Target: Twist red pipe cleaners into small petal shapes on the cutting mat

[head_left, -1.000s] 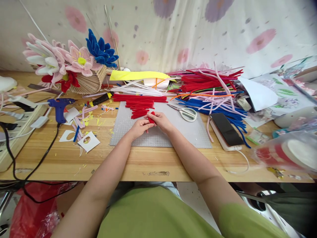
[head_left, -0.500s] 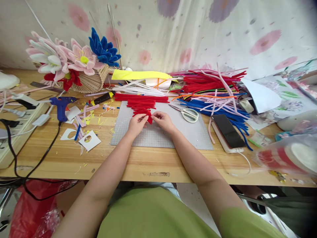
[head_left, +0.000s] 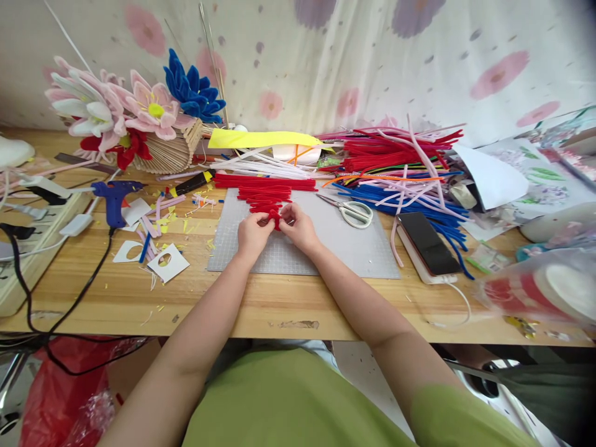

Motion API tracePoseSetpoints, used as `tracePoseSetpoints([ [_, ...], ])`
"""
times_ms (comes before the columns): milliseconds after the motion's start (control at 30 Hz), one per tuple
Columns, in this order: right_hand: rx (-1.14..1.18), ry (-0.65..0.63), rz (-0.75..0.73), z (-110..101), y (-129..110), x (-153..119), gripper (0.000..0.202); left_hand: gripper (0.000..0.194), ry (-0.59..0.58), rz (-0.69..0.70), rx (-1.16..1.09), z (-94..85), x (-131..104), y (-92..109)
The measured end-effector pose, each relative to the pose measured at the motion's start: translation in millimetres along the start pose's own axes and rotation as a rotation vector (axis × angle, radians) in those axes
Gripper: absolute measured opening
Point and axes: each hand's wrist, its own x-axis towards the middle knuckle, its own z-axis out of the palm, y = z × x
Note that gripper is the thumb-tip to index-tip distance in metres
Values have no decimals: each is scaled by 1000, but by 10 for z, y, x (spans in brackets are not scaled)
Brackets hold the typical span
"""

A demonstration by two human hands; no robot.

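Between my fingertips is a small red fuzzy pipe cleaner piece point(head_left: 275, 217), partly covered by the fingers. My left hand point(head_left: 255, 236) pinches it from the left, and my right hand point(head_left: 299, 228) pinches it from the right. Both hands are over the grey cutting mat point(head_left: 354, 257). Just beyond them lie cut red pipe cleaners point(head_left: 263, 194) in rows of differing length. Scissors with pale handles point(head_left: 356, 214) rest on the mat to the right of my right hand, blades pointing left.
A blue glue gun point(head_left: 114, 202) and paper scraps point(head_left: 170, 264) lie left. Fuzzy flowers point(head_left: 153, 108) stand behind them. Bundles of pipe cleaners point(head_left: 391, 152) fill the back right. A phone point(head_left: 428, 244) on a white block and a bagged cup point(head_left: 516, 292) sit right.
The red piece has turned and been drawn lower between the fingers, so less of it shows. My right hand has shifted slightly left, its fingers more curled. The view has moved a little.
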Motion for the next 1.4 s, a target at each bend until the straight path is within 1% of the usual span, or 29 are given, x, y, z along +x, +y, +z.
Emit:
tracePoseSetpoints([
  [67,4,12,-6,-1,-12,-3,14,17,9,-15,57,-11,-1,23],
  [167,46,-32,1,2,-16,10,17,15,-12,-30,54,-12,12,18],
  [267,121,-88,66,11,3,42,16,14,-69,-45,-52,4,35,-26],
  [333,160,-58,105,16,18,65,14,12,-89,-71,-109,17,46,-48],
  [433,199,21,118,15,28,86,13,9,-121,-124,-204,32,52,-41],
  [500,234,31,130,6,23,91,15,9,-146,-165,-280,35,50,-13],
  [600,351,-62,183,-21,8,89,18,14,-159,-199,-367,32,48,24],
  [700,481,-179,243,-42,-4,82,24,24,-152,-178,-392,33,48,24],
  [767,503,-195,256,-38,1,80,27,25,-146,-164,-374,39,47,7],
  [833,461,-158,244,-19,15,80,27,21,-128,-151,-326,47,43,-9],
  [933,323,-32,173,19,37,83,24,16,-88,-136,-262,56,34,-12],
  [1000,246,26,124,33,37,82,21,15,-69,-149,-246,56,26,2],
  [1100,201,43,93,34,15,76,18,14,-35,-132,-145,42,7,40],
  [1200,192,45,76,29,-4,70,16,12,25,-46,50,25,-5,68],
  [1267,201,29,74,34,1,71,17,12,44,10,118,27,3,59],
  [1333,248,-10,105,43,21,77,18,16,14,56,67,44,28,22],
  [1367,292,-35,133,48,35,82,20,18,-20,71,-3,56,43,-4],
  [1400,342,-60,166,53,50,86,23,20,-45,56,-86,66,59,-30],
])
